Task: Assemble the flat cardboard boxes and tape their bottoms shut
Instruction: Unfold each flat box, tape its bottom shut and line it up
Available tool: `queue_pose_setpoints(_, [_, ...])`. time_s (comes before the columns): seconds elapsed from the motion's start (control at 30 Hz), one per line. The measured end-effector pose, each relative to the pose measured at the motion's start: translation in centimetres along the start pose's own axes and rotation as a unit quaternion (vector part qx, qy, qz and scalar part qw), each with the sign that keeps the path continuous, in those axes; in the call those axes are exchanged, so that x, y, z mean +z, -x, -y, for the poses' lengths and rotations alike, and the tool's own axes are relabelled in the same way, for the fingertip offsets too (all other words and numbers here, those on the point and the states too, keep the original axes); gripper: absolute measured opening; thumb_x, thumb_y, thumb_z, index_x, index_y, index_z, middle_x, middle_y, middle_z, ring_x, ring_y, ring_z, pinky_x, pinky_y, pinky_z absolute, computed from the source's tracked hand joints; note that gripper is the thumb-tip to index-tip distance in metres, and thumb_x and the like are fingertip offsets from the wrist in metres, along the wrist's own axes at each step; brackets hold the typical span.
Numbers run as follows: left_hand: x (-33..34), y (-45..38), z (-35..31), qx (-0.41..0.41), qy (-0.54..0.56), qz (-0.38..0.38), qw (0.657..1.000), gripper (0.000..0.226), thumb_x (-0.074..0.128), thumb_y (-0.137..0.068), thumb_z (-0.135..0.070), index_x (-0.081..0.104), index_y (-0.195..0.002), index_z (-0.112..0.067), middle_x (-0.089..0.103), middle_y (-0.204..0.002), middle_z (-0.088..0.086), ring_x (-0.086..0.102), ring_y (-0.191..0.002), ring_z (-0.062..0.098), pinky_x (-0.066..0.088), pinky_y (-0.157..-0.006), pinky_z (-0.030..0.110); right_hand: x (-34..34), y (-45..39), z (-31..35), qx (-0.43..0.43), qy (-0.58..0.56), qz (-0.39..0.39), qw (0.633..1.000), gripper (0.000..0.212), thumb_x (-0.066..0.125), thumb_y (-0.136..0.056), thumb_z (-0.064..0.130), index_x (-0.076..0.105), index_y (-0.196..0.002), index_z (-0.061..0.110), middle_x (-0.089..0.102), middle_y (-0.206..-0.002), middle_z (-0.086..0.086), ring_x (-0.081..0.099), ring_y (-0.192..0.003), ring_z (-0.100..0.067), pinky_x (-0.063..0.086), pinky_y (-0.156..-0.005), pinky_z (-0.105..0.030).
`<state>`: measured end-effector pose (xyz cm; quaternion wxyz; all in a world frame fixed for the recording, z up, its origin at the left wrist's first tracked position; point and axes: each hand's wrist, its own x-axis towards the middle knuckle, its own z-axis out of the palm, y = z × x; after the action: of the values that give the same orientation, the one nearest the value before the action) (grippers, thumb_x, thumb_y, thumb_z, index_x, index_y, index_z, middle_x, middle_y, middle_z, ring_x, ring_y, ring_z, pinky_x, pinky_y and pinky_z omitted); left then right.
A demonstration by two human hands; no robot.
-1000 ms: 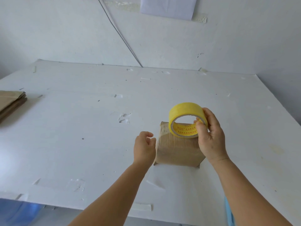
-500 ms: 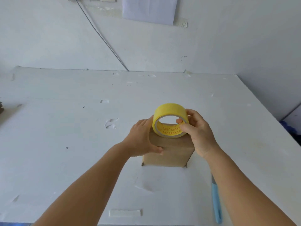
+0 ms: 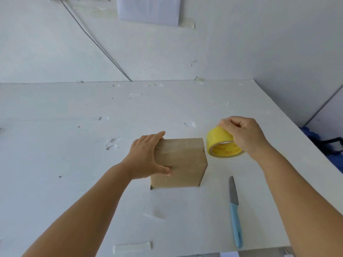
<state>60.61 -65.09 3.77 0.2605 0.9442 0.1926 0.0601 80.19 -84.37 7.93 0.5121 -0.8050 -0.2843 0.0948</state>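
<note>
A small brown cardboard box [image 3: 182, 162] stands on the white table [image 3: 74, 145], its upward face crossed by clear tape. My left hand [image 3: 146, 156] grips the box's left side, fingers over the top edge and thumb on the near face. My right hand [image 3: 245, 135] grips a yellow tape roll [image 3: 220, 143] just right of the box's top right corner. A strip of clear tape runs from the roll across the box top.
A knife [image 3: 234, 210] with a light blue handle lies on the table to the right of the box, near the front edge. Bits of old tape dot the table. White walls stand behind and to the right. Dark items [image 3: 328, 143] sit beyond the table's right edge.
My right hand moved the tape roll from above the box to its right side. My left hand reached the box and now holds its left side. The view shifted right; the knife came into sight.
</note>
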Motion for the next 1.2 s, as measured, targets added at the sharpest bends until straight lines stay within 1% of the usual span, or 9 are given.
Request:
queue_pose_setpoints(0.07, [0.1,-0.1,-0.1,0.0,-0.004,0.0,1.0,0.112,0.082,-0.059,-0.05,0.018,-0.148,-0.031,0.035,-0.14,-0.017,0.022,-0.13,0.008,0.015,-0.113,0.031,-0.5,0.1,-1.1,0.011,0.051,0.026,0.998,0.024,0.064,-0.086,0.031,0.07,-0.074,0.011,0.059,-0.073,-0.02,0.05,-0.065,-0.014,0.039,-0.066,-0.029])
queue_pose_setpoints(0.23, [0.3,-0.3,0.3,-0.001,-0.008,0.008,1.0,0.117,0.073,-0.049,-0.064,0.02,-0.148,-0.031,0.036,-0.14,-0.018,0.024,-0.132,0.008,0.014,-0.113,0.031,0.1,0.3,-2.8,0.04,0.082,0.05,0.995,0.021,0.063,-0.086,0.033,0.068,-0.072,0.016,0.05,-0.053,0.011,0.046,-0.057,-0.011,0.038,-0.061,-0.026])
queue_pose_setpoints(0.4, [0.3,-0.3,0.2,0.01,-0.033,0.016,0.999,0.118,0.054,-0.044,-0.076,0.02,-0.148,-0.033,0.03,-0.144,-0.017,0.019,-0.134,0.007,0.01,-0.114,0.03,0.9,0.5,-3.9,0.051,0.086,0.05,0.994,0.021,0.063,-0.085,0.033,0.066,-0.071,0.017,0.049,-0.055,0.009,0.046,-0.056,-0.011,0.038,-0.06,-0.026])
queue_pose_setpoints(0.6, [0.4,-0.1,-1.1,0.044,-0.247,0.111,0.962,0.102,0.021,-0.076,-0.079,-0.018,-0.149,-0.018,-0.018,-0.158,-0.005,-0.021,-0.144,0.013,-0.013,-0.116,0.042,2.0,0.7,-4.5,0.053,0.066,0.048,0.995,0.024,0.063,-0.085,0.032,0.065,-0.071,0.013,0.047,-0.053,0.008,0.043,-0.05,-0.009,0.036,-0.057,-0.024])
queue_pose_setpoints(0.73, [1.3,-1.3,-4.0,0.088,-0.283,0.134,0.946,0.093,0.016,-0.085,-0.072,-0.022,-0.147,-0.015,-0.027,-0.155,0.002,-0.028,-0.141,0.015,-0.015,-0.116,0.045,2.2,0.5,-4.3,0.041,0.07,0.058,0.995,0.025,0.063,-0.086,0.034,0.064,-0.069,0.015,0.05,-0.056,0.009,0.046,-0.057,-0.009,0.038,-0.059,-0.025])
queue_pose_setpoints(0.87, [3.4,-3.5,-7.6,0.139,-0.286,0.15,0.936,0.091,0.027,-0.09,-0.067,-0.016,-0.149,-0.012,-0.02,-0.158,0.007,-0.017,-0.146,0.022,-0.006,-0.118,0.044,2.6,0.4,-3.7,0.022,0.098,0.066,0.993,0.024,0.061,-0.086,0.038,0.065,-0.071,0.02,0.059,-0.066,0.008,0.053,-0.067,-0.01,0.042,-0.065,-0.027])
queue_pose_setpoints(1.0, [4.0,-5.5,-8.4,0.171,-0.306,0.104,0.931,0.092,0.038,-0.086,-0.068,0.006,-0.15,-0.01,0.025,-0.146,0.008,0.026,-0.129,0.027,0.019,-0.108,0.038,2.5,0.2,-3.7,0.017,0.109,0.086,0.99,0.027,0.056,-0.089,0.042,0.065,-0.075,0.02,0.059,-0.07,0.004,0.053,-0.068,-0.012,0.042,-0.065,-0.029])
queue_pose_setpoints(1.1, [4.2,-5.9,-8.1,0.172,-0.285,0.089,0.939,0.092,0.041,-0.083,-0.071,0.014,-0.149,-0.014,0.032,-0.138,0.005,0.03,-0.125,0.025,0.018,-0.109,0.037,1.4,0.1,-5.2,0.042,0.085,0.11,0.989,0.038,0.049,-0.091,0.043,0.062,-0.084,0.008,0.051,-0.069,-0.002,0.048,-0.066,-0.016,0.039,-0.064,-0.03])
queue_pose_setpoints(1.2, [4.5,-5.7,-7.8,0.165,-0.25,0.078,0.951,0.089,0.044,-0.082,-0.069,0.015,-0.149,-0.017,0.031,-0.14,0.002,0.03,-0.127,0.023,0.018,-0.112,0.035,-0.1,0.3,-7.6,0.137,-0.023,0.137,0.981,0.045,0.043,-0.095,0.047,0.06,-0.096,0.005,0.057,-0.08,-0.01,0.055,-0.08,-0.024,0.044,-0.082,-0.032])
